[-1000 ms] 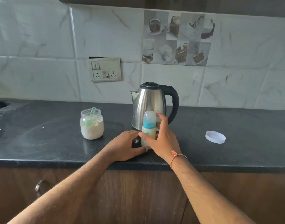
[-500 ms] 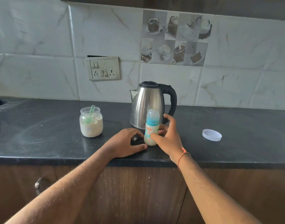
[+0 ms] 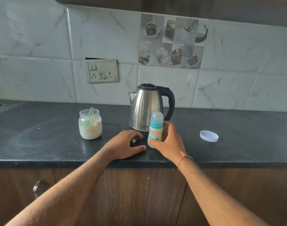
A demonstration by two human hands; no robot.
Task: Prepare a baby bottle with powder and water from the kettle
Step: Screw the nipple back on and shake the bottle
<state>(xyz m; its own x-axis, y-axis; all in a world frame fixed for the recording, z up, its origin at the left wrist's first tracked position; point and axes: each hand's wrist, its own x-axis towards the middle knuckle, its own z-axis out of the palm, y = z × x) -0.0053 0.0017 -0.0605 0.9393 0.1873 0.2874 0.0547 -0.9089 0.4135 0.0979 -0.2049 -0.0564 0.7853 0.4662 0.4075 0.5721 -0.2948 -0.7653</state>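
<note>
A capped baby bottle (image 3: pixel 155 128) with a blue collar and milky liquid stands upright on the dark counter (image 3: pixel 41 144), right in front of a steel kettle (image 3: pixel 146 108) with a black handle. My right hand (image 3: pixel 168 142) grips the bottle's lower body from the right, thumb across the front. My left hand (image 3: pixel 123 145) rests on the counter just left of the bottle, fingers loosely curled, holding nothing. An open glass jar of white powder (image 3: pixel 90 126) with a green scoop (image 3: pixel 89 117) inside stands to the left.
A white jar lid (image 3: pixel 209 136) lies on the counter to the right. A switch and socket panel (image 3: pixel 102 70) is on the tiled wall behind. The counter's front edge runs just under my wrists, with wooden cabinet doors (image 3: pixel 139 193) below.
The bottle has been set down on the counter a little to the right. My right hand stays wrapped on it. My left hand has hardly moved.
</note>
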